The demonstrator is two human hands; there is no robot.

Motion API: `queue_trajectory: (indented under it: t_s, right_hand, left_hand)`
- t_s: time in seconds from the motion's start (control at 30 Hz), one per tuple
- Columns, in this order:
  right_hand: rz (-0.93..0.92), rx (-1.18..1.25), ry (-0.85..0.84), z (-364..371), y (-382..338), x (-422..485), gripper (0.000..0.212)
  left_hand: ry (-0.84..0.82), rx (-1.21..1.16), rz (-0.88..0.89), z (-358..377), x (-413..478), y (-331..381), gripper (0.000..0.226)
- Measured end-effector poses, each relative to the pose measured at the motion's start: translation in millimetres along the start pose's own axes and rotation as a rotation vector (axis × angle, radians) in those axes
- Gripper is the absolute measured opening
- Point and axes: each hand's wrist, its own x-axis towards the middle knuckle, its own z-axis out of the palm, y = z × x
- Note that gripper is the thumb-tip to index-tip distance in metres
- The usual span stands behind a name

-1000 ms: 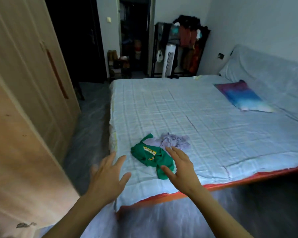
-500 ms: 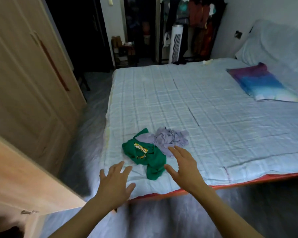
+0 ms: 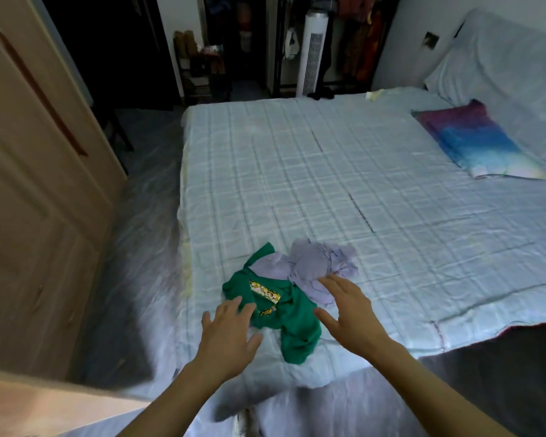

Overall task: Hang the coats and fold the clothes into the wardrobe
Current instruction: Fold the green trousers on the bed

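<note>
Head view: wardrobe (image 3: 29,184) cut off on the left, far clothes rack (image 3: 353,42) too dark to read. Crumpled green garment (image 3: 297,329) with a yellow patch, lilac garment (image 3: 309,266) bunched partly over it, both near the bed (image 3: 328,171)'s near-left corner. Left hand (image 3: 227,335) and right hand (image 3: 350,316) spread wide over the pile, gripping nothing, actual contact with the cloth impossible to call.

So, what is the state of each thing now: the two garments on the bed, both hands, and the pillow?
green garment: crumpled, unfolded, on the bed near its closest edge.
lilac garment: crumpled, lying partly over the green garment.
left hand: open, fingers spread at the green garment's left side, holding nothing.
right hand: open, fingertips over the lilac garment, holding nothing.
pillow: lying flat on the bed, far right.
</note>
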Motion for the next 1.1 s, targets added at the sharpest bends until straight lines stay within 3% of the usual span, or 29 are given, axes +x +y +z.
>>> queue_trajectory:
  t_s: [0.3,0.9,1.1]
  right_hand:
    - [0.08,0.01,-0.125,45,-20,68,0.063]
    - [0.163,0.205,-0.277,193,47,174,0.055]
    - [0.165,0.154,-0.418,238,56,188,0.062]
  left_hand:
    - [-0.094,-0.033,0.04,7,78,-52,0.069]
    - [-0.179,-0.028,0.03,84,212,-83,0.055]
    - [-0.161,-0.031,0.015,110,254,-88,0.063]
